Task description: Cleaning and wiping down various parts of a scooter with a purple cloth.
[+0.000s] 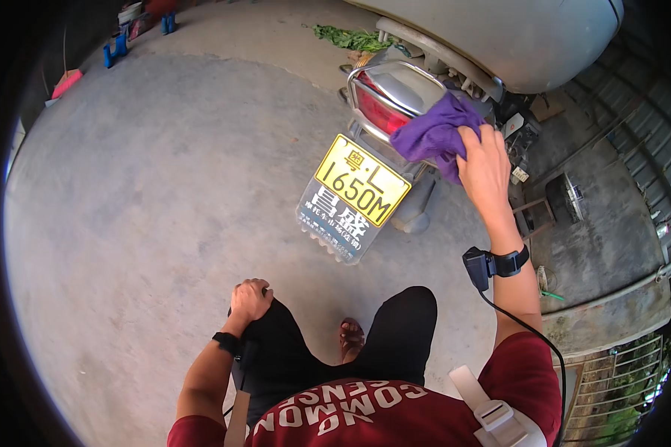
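A purple cloth (439,131) is bunched under the fingers of my right hand (485,162). It lies against the rear of a motorcycle, covering the right end of the red tail light (377,109) and part of the chrome rear rack (394,99). Below the light hangs a yellow licence plate (363,179) that bears writing. Under the plate is a mudguard flap (335,223), also printed, with a scalloped lower edge. My left hand (251,300) rests on my left knee, fingers curled over it, with nothing visible in it.
Behind the motorcycle stands a large silver-grey vehicle body (514,39). Green leaves (349,39) lie on the concrete floor (162,167). Blue rubber boots (115,50) and a pink dustpan or broom head (67,82) are at the far left. A tyre (565,198) is at right.
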Tool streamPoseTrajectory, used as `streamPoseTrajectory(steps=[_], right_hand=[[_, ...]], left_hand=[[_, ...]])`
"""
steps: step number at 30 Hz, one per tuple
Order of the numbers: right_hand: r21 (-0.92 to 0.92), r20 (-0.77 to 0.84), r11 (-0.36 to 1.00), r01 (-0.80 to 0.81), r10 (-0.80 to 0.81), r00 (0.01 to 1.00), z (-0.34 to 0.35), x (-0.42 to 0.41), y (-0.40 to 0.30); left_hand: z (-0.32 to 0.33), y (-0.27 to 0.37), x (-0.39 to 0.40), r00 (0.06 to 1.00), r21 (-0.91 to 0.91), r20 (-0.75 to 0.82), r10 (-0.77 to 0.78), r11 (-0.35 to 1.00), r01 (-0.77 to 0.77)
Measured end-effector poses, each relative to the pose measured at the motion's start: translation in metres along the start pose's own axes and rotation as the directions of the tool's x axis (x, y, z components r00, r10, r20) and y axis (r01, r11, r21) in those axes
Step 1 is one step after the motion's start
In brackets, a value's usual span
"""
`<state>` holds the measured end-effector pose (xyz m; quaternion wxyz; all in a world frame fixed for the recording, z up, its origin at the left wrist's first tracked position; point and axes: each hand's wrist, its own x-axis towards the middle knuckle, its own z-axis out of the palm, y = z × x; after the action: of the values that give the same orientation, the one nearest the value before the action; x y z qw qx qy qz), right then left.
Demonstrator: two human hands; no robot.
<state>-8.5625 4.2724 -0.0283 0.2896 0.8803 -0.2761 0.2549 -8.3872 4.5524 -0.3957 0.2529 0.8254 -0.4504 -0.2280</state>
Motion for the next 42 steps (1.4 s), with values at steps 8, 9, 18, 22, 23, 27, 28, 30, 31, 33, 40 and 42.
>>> streamPoseTrajectory(steps=[8,9,18,22,23,27,28,30,31,33,40,42], right_hand=[[0.943,0.306,-0.069,-0.324,0.556,0.772,0.014,-0.025,0.062],[0.964,0.209,0.039,-0.263,0.501,0.840,0.017,-0.018,0.052],[0.301,-0.267,0.954,0.014,0.070,0.961,0.050,0.026,-0.008],[0.043,-0.523,0.978,0.202,-0.150,0.839,0.033,0.031,-0.043],[-0.083,-0.489,0.976,0.201,-0.215,0.845,0.031,0.048,-0.051],[-0.274,-0.478,0.959,0.070,-0.198,0.856,0.053,0.084,-0.079],[-0.266,-0.473,0.956,0.120,-0.239,0.848,0.057,0.090,-0.083],[-0.270,-0.456,0.942,0.199,-0.307,0.835,0.063,0.107,-0.092],[-0.301,-0.445,0.933,0.198,-0.321,0.836,0.063,0.116,-0.094],[-0.340,-0.379,0.868,0.362,-0.479,0.792,0.063,0.128,-0.088],[-0.282,-0.430,0.916,0.284,-0.385,0.816,0.031,0.084,-0.049],[-0.246,-0.462,0.959,0.140,-0.243,0.853,0.024,0.051,-0.017]], left_hand=[[-0.008,-0.006,-0.009,1.000,0.016,-0.029,0.012,1.000,-0.012],[-0.007,-0.008,-0.008,0.999,0.016,-0.029,0.017,1.000,-0.016],[-0.004,-0.001,0.002,0.999,-0.001,-0.033,0.038,0.999,-0.038],[-0.005,0.001,0.000,0.998,0.010,-0.036,0.046,0.999,-0.046],[-0.003,0.000,0.000,0.999,0.004,-0.035,0.037,0.999,-0.037],[0.005,0.002,0.004,0.997,-0.011,-0.051,0.059,0.998,-0.059],[0.006,0.004,0.004,0.997,-0.004,-0.041,0.060,0.998,-0.061],[0.008,0.006,0.004,0.997,-0.003,-0.043,0.066,0.998,-0.066],[0.009,0.009,0.006,0.995,0.000,-0.046,0.089,0.996,-0.089],[0.008,0.009,0.005,0.996,-0.012,-0.038,0.079,0.997,-0.079],[0.005,0.000,-0.001,0.998,-0.052,-0.035,0.046,0.997,-0.048],[0.004,0.000,-0.002,0.997,-0.064,-0.053,0.063,0.996,-0.066]])
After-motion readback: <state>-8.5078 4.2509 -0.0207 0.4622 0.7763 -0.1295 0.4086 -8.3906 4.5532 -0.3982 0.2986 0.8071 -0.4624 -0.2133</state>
